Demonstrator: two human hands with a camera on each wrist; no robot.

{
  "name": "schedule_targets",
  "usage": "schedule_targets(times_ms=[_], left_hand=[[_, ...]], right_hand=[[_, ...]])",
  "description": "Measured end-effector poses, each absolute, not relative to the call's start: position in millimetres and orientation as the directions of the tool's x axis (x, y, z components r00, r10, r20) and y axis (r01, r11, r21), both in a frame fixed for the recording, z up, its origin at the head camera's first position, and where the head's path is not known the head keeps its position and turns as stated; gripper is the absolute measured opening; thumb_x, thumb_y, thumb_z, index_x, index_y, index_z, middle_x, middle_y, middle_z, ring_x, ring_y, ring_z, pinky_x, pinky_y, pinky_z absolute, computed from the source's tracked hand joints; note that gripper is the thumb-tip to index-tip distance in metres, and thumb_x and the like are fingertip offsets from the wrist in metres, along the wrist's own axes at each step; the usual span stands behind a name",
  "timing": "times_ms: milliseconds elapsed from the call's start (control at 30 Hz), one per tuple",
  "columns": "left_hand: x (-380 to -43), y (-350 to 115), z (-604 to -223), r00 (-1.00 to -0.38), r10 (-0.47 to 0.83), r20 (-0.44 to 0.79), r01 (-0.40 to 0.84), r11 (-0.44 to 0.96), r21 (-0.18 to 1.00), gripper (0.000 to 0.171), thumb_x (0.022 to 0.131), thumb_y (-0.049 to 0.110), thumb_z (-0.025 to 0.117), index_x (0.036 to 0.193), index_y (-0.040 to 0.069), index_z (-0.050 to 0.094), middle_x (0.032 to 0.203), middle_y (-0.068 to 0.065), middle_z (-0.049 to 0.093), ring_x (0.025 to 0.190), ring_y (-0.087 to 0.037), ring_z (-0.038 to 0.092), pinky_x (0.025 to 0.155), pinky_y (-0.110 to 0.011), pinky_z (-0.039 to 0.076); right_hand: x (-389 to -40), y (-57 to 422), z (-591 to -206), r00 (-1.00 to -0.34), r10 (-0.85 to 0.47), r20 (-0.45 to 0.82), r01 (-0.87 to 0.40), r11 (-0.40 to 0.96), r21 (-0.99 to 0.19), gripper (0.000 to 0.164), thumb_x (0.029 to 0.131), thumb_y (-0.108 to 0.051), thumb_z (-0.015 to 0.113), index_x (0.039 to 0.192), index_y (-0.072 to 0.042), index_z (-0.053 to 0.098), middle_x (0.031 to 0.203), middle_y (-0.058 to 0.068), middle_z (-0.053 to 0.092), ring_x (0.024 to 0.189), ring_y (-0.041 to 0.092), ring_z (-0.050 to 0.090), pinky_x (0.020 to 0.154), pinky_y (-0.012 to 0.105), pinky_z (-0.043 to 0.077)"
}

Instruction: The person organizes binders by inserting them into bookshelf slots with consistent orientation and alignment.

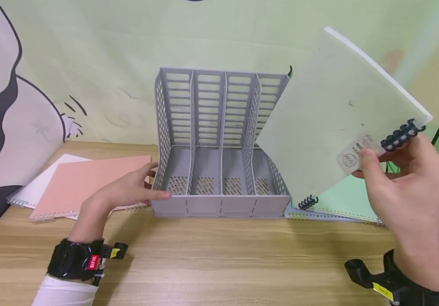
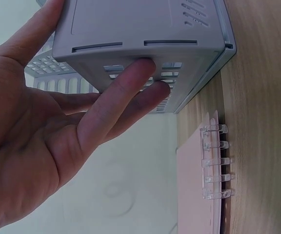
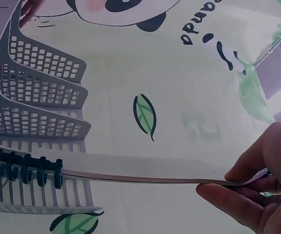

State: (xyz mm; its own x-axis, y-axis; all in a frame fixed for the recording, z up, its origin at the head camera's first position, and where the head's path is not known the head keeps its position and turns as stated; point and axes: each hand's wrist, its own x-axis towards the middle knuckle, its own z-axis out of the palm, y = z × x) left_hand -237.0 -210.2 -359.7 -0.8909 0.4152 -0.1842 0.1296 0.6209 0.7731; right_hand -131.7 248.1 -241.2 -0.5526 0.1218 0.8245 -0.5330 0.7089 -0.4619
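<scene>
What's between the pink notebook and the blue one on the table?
The gray four-slot file rack stands between the pink notebook and the blue notebook, with the left grip touching the rack's left side. The head view shows it.

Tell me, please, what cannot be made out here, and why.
Head view: much of the mint-green rectangular notebook, hidden behind the pale grey-green notebook with black rings in the right hand.
Head view: the print on the small pale rectangular label, too small to read.
Right wrist view: part of the grey plastic slotted rack, cut by the left edge.
Left wrist view: part of the pink clear-ringed notebook, cut by the bottom edge.
</scene>
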Motion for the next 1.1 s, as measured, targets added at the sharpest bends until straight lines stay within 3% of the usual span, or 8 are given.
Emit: schedule_targets(times_ms=[100, 200, 433, 633, 833, 1100], left_hand=[[-237.1, -210.0, -359.8, -0.891, 0.416, -0.181, 0.132, 0.62, 0.774, 0.114, 0.089, 0.047, 0.079, 0.163, -0.001, 0.007, 0.154, -0.033, 0.031, 0.092, -0.025, 0.069, 0.087, -0.042, 0.058], [-237.0, -210.4, -360.0, -0.892, 0.415, -0.18, 0.13, 0.615, 0.778, 0.113, 0.089, 0.047, 0.079, 0.162, -0.001, 0.007, 0.154, -0.033, 0.031, 0.091, -0.025, 0.069, 0.086, -0.042, 0.058], [-239.1, -208.6, -361.5, -0.89, 0.425, -0.167, 0.13, 0.587, 0.799, 0.11, 0.09, 0.043, 0.081, 0.162, 0.0, 0.01, 0.153, -0.033, 0.033, 0.1, -0.03, 0.067, 0.083, -0.043, 0.06], [-238.3, -209.9, -361.8, -0.891, 0.417, -0.179, 0.116, 0.591, 0.799, 0.112, 0.09, 0.042, 0.081, 0.162, -0.001, 0.008, 0.153, -0.033, 0.032, 0.095, -0.028, 0.068, 0.083, -0.045, 0.06], [-238.8, -210.4, -362.6, -0.891, 0.418, -0.176, 0.118, 0.589, 0.799, 0.112, 0.089, 0.043, 0.081, 0.162, -0.001, 0.009, 0.153, -0.033, 0.032, 0.094, -0.028, 0.068, 0.082, -0.044, 0.06], [-239.3, -209.7, -361.3, -0.89, 0.416, -0.187, 0.111, 0.596, 0.795, 0.113, 0.089, 0.043, 0.081, 0.162, -0.001, 0.008, 0.154, -0.034, 0.031, 0.092, -0.027, 0.069, 0.083, -0.042, 0.06]], right_hand=[[-133.5, 243.7, -241.4, -0.568, 0.124, 0.814, -0.533, 0.698, -0.478, 0.037, 0.09, 0.004, 0.067, 0.126, -0.006, 0.071, 0.106, -0.009, 0.072, 0.076, -0.005, 0.065, 0.057, 0.007, 0.05], [-135.9, 236.9, -241.3, -0.589, 0.142, 0.796, -0.538, 0.665, -0.517, 0.038, 0.088, 0.008, 0.068, 0.125, 0.001, 0.07, 0.106, 0.0, 0.073, 0.074, -0.002, 0.066, 0.057, 0.008, 0.051], [-141.4, 227.3, -241.5, -0.595, 0.116, 0.795, -0.56, 0.65, -0.513, 0.035, 0.088, 0.007, 0.069, 0.123, 0.001, 0.07, 0.103, 0.0, 0.074, 0.072, 0.0, 0.067, 0.056, 0.011, 0.052], [-148.5, 217.8, -241.6, -0.631, 0.13, 0.765, -0.548, 0.624, -0.558, 0.035, 0.088, 0.006, 0.069, 0.123, 0.0, 0.07, 0.103, 0.006, 0.074, 0.072, 0.005, 0.068, 0.056, 0.013, 0.054], [-156.3, 212.4, -240.5, -0.649, 0.12, 0.751, -0.548, 0.611, -0.571, 0.035, 0.089, 0.007, 0.068, 0.123, 0.002, 0.069, 0.101, -0.002, 0.073, 0.074, 0.005, 0.068, 0.058, 0.013, 0.055], [-169.8, 207.5, -241.6, -0.645, 0.123, 0.754, -0.508, 0.668, -0.544, 0.031, 0.091, 0.002, 0.068, 0.121, 0.003, 0.067, 0.101, 0.013, 0.074, 0.074, -0.002, 0.064, 0.064, 0.008, 0.051]])
